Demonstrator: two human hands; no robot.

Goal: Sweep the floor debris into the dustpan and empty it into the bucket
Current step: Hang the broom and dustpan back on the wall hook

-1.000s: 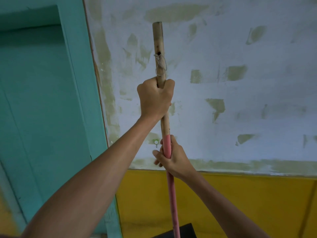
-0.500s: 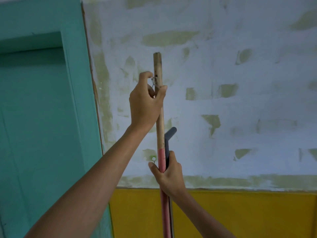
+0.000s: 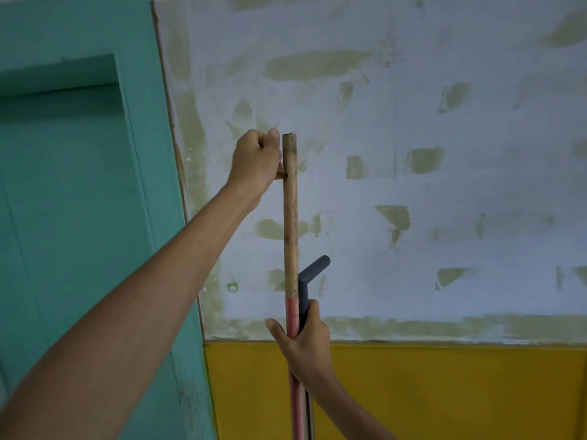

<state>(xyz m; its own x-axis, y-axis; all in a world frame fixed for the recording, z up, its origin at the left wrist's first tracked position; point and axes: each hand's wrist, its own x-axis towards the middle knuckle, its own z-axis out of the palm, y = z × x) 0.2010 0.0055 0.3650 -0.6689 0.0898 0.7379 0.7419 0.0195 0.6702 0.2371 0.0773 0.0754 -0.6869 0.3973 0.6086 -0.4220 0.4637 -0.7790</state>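
Note:
The broom handle (image 3: 290,217) stands upright against the wall, bare wood at the top and pink lower down. My left hand (image 3: 257,160) is closed just left of the handle's top end, fingertips pinched at the small string loop there, which is mostly hidden. Lower down, my right hand (image 3: 306,341) grips the pink part together with the dark grey dustpan handle (image 3: 313,269), whose bent top sticks out to the right. The broom head, the dustpan's tray, the debris and the bucket are out of view.
A patchy white wall (image 3: 413,122) fills the view, with a yellow lower band (image 3: 444,392). A teal door and frame (image 3: 63,217) stand at the left. A small white fitting (image 3: 232,287) sits on the wall left of the handle.
My left hand let go of its full grip on the handle, moved up to the top end and pinched the string. The grey dustpan handle came into view in my right hand.

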